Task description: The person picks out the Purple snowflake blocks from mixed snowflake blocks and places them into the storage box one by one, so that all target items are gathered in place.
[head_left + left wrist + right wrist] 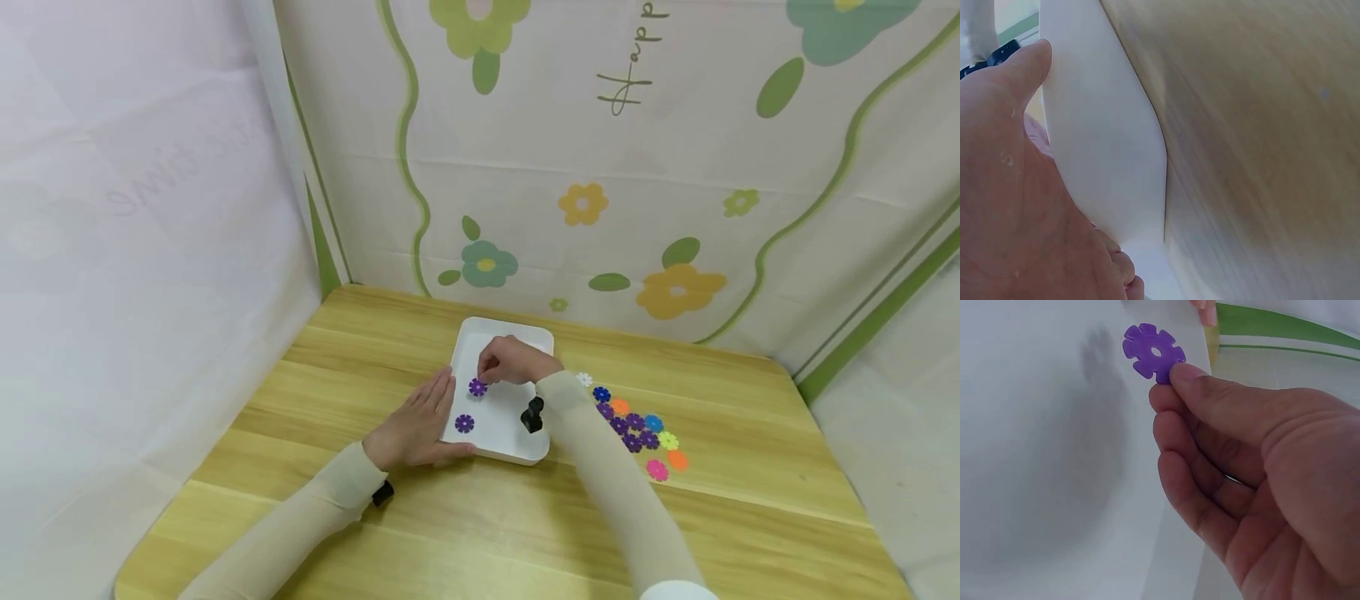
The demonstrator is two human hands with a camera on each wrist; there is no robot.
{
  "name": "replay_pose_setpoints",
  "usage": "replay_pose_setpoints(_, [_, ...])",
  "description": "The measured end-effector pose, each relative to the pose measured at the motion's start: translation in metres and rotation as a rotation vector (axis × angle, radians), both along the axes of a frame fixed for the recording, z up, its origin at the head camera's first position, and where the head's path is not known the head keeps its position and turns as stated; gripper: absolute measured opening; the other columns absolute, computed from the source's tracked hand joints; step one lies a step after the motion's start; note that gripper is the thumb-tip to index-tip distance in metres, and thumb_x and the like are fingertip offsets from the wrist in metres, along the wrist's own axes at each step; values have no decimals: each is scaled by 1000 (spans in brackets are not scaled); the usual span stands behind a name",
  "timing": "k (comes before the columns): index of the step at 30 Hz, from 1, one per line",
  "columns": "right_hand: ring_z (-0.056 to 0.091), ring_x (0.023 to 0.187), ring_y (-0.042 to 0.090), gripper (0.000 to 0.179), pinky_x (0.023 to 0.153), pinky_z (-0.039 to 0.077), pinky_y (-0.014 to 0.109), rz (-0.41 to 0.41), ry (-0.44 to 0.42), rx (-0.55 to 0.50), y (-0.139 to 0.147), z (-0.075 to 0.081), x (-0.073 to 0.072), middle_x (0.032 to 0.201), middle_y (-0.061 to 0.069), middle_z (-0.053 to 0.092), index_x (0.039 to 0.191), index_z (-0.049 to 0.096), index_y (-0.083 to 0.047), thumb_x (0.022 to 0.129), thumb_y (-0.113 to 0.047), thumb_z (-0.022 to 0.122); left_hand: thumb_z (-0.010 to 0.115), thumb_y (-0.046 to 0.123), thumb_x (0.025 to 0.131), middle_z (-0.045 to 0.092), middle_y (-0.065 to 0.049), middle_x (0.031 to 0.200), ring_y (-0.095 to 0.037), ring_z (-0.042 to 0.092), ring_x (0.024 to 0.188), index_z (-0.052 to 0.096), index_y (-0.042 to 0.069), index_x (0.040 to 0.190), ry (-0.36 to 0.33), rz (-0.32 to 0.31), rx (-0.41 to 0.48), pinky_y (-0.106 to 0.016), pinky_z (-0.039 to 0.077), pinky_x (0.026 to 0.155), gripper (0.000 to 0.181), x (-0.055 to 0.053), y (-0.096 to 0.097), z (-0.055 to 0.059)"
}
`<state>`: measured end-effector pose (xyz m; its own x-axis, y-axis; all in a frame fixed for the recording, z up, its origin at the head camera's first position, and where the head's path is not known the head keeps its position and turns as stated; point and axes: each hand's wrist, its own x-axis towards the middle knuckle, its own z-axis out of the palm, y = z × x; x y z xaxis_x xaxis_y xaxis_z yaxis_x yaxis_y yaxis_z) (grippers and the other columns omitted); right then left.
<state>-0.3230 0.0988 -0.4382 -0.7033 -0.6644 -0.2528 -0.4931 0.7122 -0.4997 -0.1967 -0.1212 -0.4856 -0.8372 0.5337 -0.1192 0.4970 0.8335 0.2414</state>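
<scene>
Between thumb and index finger my right hand [513,360] pinches a purple notched disc [1154,352] with a hole in its middle. The disc is held over the white tray [501,417], and its shadow falls on the tray floor. Another purple disc [464,423] lies in the tray's near left corner. My left hand [417,421] rests against the tray's left side with fingers straight along the edge and the thumb at the near left corner. In the left wrist view the palm lies along the tray's outer wall [1100,125].
To the right of the tray, on the wooden table [480,533], lies a group of discs: several purple ones [634,422], plus blue, orange, yellow, pink [657,471] and white ones [584,379]. A printed cloth [525,150] hangs behind the table.
</scene>
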Motion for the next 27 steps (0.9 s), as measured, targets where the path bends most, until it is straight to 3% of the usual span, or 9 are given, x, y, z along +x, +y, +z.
replay_pose_setpoints(8, [65, 82, 10, 10, 81, 56, 25, -51, -53, -15, -4, -22, 1, 90, -7, 77, 91, 81, -19, 99, -17, 75, 49, 83, 94, 4, -24, 177, -37, 8, 166, 12, -7, 166, 13, 3, -6, -53, 21, 134, 121, 1, 0, 0])
replay_pose_setpoints(13, [65, 81, 10, 11, 80, 57, 24, -78, -80, -2, -8, -27, 1, 90, -6, 77, 91, 82, -20, 99, -18, 76, 49, 82, 95, 5, -25, 177, -38, 9, 166, 13, -8, 166, 20, -3, -6, -53, 22, 133, 120, 1, 0, 2])
replay_pose_setpoints(21, [64, 82, 11, 8, 81, 56, 25, -81, -62, 40, -9, -23, 5, 92, -6, 77, 95, 83, -19, 99, -21, 76, 51, 81, 95, 5, -25, 177, -38, 8, 166, 14, -8, 166, 11, -1, 1, -53, 21, 133, 120, 1, 0, 2])
replay_pose_setpoints(24, [65, 85, 11, 6, 87, 58, 30, -63, -30, 45, -5, -18, 6, 94, -6, 77, 97, 82, -19, 99, -21, 77, 53, 80, 95, 6, -25, 177, -38, 9, 166, 14, -8, 166, 10, 5, 16, -54, 22, 133, 119, 1, 0, 0])
replay_pose_setpoints(27, [67, 88, 10, 6, 102, 55, 38, -29, 17, 41, 3, -8, 8, 98, -5, 79, 101, 82, -16, 98, -20, 78, 53, 80, 94, 5, -25, 177, -37, 8, 166, 13, -8, 166, 15, 8, 31, -53, 22, 133, 120, 1, -1, -3])
